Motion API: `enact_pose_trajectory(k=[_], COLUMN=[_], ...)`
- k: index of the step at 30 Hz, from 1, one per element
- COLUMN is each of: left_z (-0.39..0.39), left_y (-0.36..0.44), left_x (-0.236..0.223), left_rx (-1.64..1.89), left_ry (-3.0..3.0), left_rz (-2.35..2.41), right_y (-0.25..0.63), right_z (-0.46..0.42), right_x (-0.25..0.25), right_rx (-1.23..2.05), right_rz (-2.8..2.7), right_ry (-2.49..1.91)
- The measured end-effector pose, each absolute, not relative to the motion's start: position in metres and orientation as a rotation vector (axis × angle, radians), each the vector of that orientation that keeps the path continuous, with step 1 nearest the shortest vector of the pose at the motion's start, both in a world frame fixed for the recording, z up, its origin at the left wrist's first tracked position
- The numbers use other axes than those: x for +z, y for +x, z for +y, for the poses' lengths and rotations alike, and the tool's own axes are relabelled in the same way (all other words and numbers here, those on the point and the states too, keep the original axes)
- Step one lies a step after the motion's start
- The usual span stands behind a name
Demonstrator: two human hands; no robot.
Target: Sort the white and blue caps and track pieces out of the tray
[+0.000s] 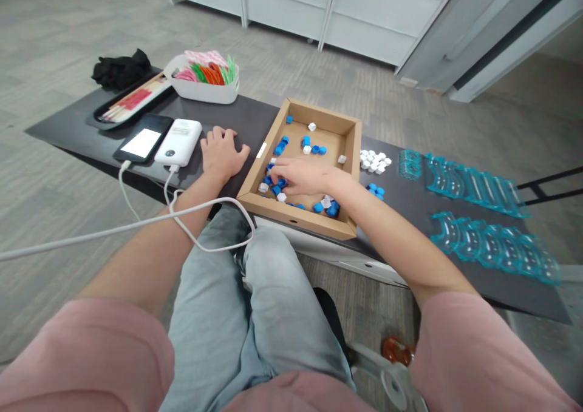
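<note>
My left hand [221, 152] rests on the dark table with its fingers a little bent and its thumb apart, holding nothing. It lies between a white power bank [179, 142] and a shallow cardboard box [298, 214]. Inside the box, my right hand [300, 175] reaches down to the left side, fingers curled over a cluster of small blue pieces [276, 190]. What its fingertips grip is hidden. Small white faceted pieces [312, 127] and more blue ones [306, 141] lie scattered on the box floor.
Right of the box are a pile of white pieces [374, 161], blue pieces [376, 190] and rows of clear teal plastic parts [473, 184]. A phone [144, 139], a black tray [107, 122] and a white basket [204, 92] stand left. A white cable [214, 201] loops across my left forearm.
</note>
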State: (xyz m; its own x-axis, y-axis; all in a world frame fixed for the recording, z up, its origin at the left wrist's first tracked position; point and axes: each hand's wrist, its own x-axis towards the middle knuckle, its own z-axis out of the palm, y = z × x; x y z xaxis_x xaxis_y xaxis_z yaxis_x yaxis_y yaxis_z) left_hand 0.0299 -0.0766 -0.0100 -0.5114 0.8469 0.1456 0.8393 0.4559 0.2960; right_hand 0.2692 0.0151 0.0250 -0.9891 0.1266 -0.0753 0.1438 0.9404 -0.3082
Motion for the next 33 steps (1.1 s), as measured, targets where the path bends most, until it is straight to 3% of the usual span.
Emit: enact_pose_trajectory(k=[7,16,20,27,33], left_z=[-0.076,-0.076,-0.076,-0.075,-0.076], left_y=[0.028,0.03,0.028,0.033,0.038], left_x=[-0.012,-0.009,-0.008,0.0,0.004], left_rx=[0.514,0.47,0.449,0.347,0.346], left_ry=[1.532,1.54,1.541,1.523,1.523], left_rz=[2.667,2.69,2.69,2.714,2.708], right_y=[0.322,0.474,0.497,0.493,0.499], right_z=[0.027,0.069,0.071,0.064,0.067], right_x=[0.035,0.026,0.008,0.005,0.004], right_rx=[-0.879,-1.63,-1.548,-1.322,-1.159], right_rz=[3.117,3.241,3.181,2.977,3.249], right_ry=[0.243,1.285,1.406,1.162,1.395])
